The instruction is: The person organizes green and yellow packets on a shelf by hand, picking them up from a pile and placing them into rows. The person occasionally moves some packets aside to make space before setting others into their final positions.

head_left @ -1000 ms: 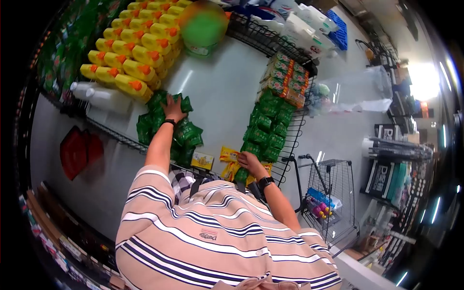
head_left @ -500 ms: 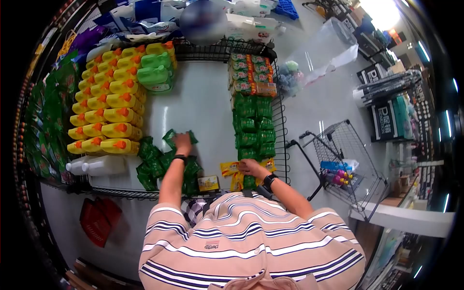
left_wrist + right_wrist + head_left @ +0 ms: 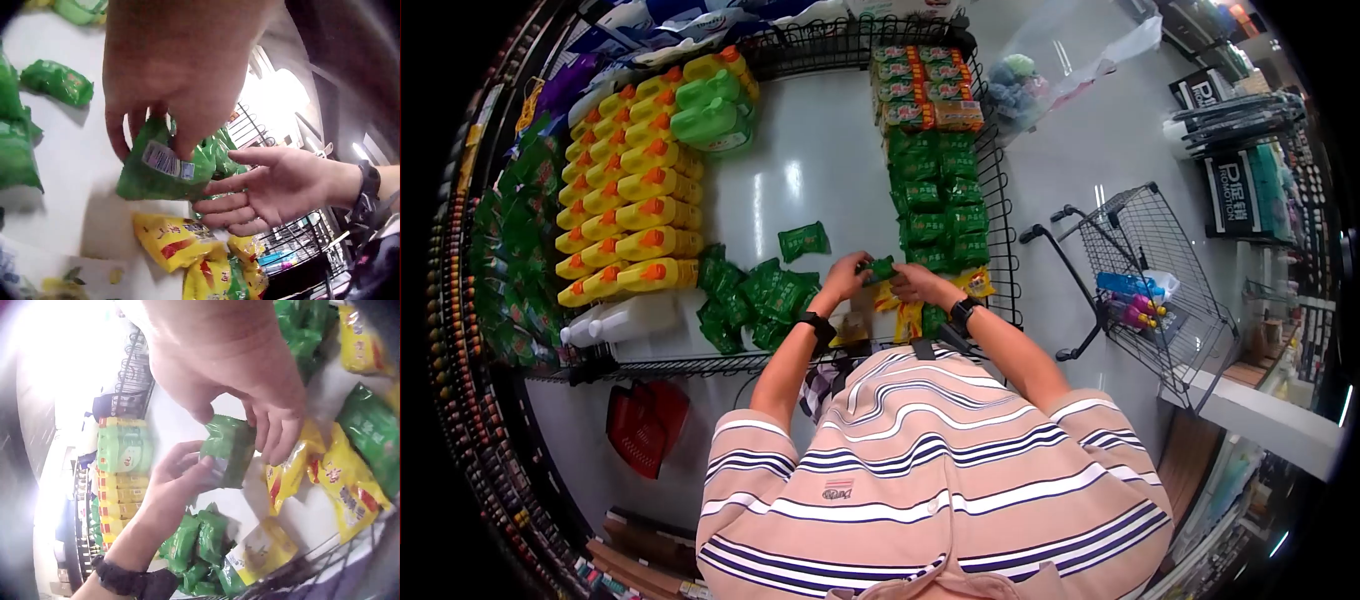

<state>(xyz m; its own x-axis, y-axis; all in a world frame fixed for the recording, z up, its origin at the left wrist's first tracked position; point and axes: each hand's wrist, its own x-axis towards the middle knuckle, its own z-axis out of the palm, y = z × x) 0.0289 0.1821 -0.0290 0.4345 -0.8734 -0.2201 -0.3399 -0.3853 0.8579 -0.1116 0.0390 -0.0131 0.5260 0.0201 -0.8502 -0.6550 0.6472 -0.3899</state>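
My left hand [image 3: 843,276] holds a green soap packet [image 3: 145,172] between thumb and fingers, with its barcode showing in the left wrist view. Facing it, my right hand [image 3: 278,187] has its fingers extended and its palm open at the packet's near end. The right wrist view shows that hand's thumb and fingers on either side of the packet's top. Under both hands lie yellow packets [image 3: 347,481] and a yellow-and-white box [image 3: 265,551]. Left of my left hand is a heap of green packets [image 3: 775,295], with a single green packet [image 3: 804,241] lying apart beyond it.
Stacked green packets [image 3: 940,200] and boxed orange-green packs [image 3: 925,90] line the right side. Yellow bottles [image 3: 650,215], green bottles [image 3: 715,110] and white bottles [image 3: 635,318] stand left. A wire rim [image 3: 1002,230] edges the display; a cart [image 3: 1155,280] and red basket [image 3: 647,428] are outside.
My left hand has left the heap and moved right with a green packet to meet my right hand. Another green packet now lies apart from the heap. My right hand has lifted off the yellow packets.
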